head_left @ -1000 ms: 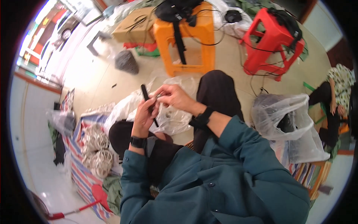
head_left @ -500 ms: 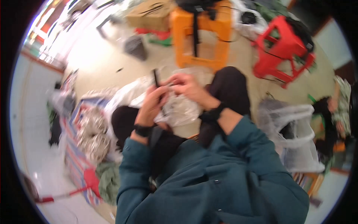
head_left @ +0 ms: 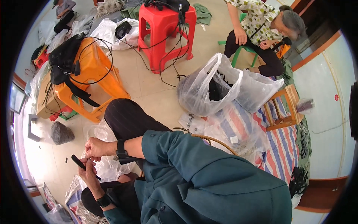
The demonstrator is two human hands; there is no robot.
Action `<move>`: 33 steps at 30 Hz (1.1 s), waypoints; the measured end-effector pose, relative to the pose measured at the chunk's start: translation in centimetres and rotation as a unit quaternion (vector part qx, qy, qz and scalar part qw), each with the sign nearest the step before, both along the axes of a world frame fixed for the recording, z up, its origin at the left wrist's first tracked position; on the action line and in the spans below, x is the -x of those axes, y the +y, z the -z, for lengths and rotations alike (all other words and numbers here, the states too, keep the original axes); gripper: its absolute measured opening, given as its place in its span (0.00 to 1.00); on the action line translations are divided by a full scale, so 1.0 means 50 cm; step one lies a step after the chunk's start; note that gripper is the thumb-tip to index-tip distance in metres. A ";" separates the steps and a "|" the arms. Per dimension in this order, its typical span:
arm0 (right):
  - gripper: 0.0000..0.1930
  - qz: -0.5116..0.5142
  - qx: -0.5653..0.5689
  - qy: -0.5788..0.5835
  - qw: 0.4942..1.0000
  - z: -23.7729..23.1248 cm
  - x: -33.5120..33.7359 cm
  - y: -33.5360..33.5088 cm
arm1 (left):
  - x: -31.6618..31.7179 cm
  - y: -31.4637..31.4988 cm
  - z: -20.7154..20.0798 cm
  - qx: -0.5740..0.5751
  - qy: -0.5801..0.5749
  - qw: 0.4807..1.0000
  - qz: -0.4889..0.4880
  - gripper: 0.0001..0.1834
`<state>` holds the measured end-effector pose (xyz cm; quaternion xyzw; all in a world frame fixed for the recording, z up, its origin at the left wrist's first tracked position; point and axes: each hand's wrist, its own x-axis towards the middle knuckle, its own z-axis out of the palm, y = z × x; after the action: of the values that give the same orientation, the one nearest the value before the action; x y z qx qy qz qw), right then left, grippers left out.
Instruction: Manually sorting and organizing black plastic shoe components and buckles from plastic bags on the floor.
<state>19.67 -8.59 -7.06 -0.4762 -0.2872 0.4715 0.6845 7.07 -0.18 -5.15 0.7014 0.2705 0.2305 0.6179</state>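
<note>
A slim black rod-like tool (head_left: pixel 77 162) sticks out of my left hand (head_left: pixel 89 177), whose fingers are closed round it; its exact kind does not show. Just beyond, my right hand (head_left: pixel 97 147) is closed in a pinch, its fingertips close to those of the left. What the right fingertips hold, if anything, is too small to make out. A clear plastic bag (head_left: pixel 112 168) lies beside both hands, over my lap and the floor. Each wrist wears a black band (head_left: pixel 121 149).
Ahead stand an orange stool (head_left: pixel 99 69) and a red stool (head_left: pixel 167 26) with trailing cables. A grey bag (head_left: pixel 62 133) lies on the floor at left. To the right are bulging plastic bags (head_left: pixel 209 89), a striped sheet (head_left: pixel 281 156) and a wooden stool (head_left: pixel 287 108). Another person (head_left: pixel 257 33) sits beyond.
The view has swung to the right, so my hands and the stools now appear further left, and the seated person has come into fuller view. My hands stay close together with the black tool.
</note>
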 end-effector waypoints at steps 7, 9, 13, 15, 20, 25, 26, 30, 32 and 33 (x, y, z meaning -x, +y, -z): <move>0.09 -0.055 0.001 -0.032 0.998 0.032 -0.009 0.028 | 0.001 -0.004 -0.018 -0.046 0.106 0.992 -0.053 0.05; 0.09 -0.052 0.054 -0.013 0.997 0.006 -0.007 0.021 | 0.009 -0.006 -0.024 -0.097 0.071 0.992 -0.049 0.07; 0.07 -0.084 0.047 -0.032 0.995 -0.042 0.007 -0.002 | 0.023 -0.018 -0.048 -0.053 0.024 0.998 -0.032 0.02; 0.06 -0.092 0.054 -0.018 0.994 -0.055 0.019 0.002 | 0.042 -0.009 -0.044 0.012 0.006 0.999 -0.029 0.02; 0.05 -0.096 0.005 -0.030 0.995 -0.078 0.037 0.015 | 0.081 -0.001 -0.072 0.184 -0.055 0.981 -0.029 0.12; 0.08 -0.095 0.012 -0.001 0.995 -0.116 0.055 0.022 | 0.101 0.010 -0.079 0.239 -0.064 0.969 -0.001 0.19; 0.08 -0.100 0.011 -0.002 0.995 -0.115 0.055 0.022 | 0.102 0.009 -0.078 0.236 -0.060 0.970 0.008 0.19; 0.08 -0.102 0.009 -0.017 0.995 -0.105 0.055 0.024 | 0.102 0.009 -0.073 0.251 -0.052 0.967 0.007 0.19; 0.08 -0.120 0.023 -0.015 0.992 -0.105 0.051 0.022 | 0.101 0.018 -0.061 0.260 -0.057 0.964 0.012 0.18; 0.08 -0.118 0.022 -0.017 0.993 -0.103 0.047 0.021 | 0.099 0.024 -0.057 0.280 -0.062 0.958 0.009 0.19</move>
<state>17.30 -7.56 -1.93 -0.4613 -0.3425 0.5472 0.6087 2.13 1.03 -2.32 0.4872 0.2793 0.1828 0.8070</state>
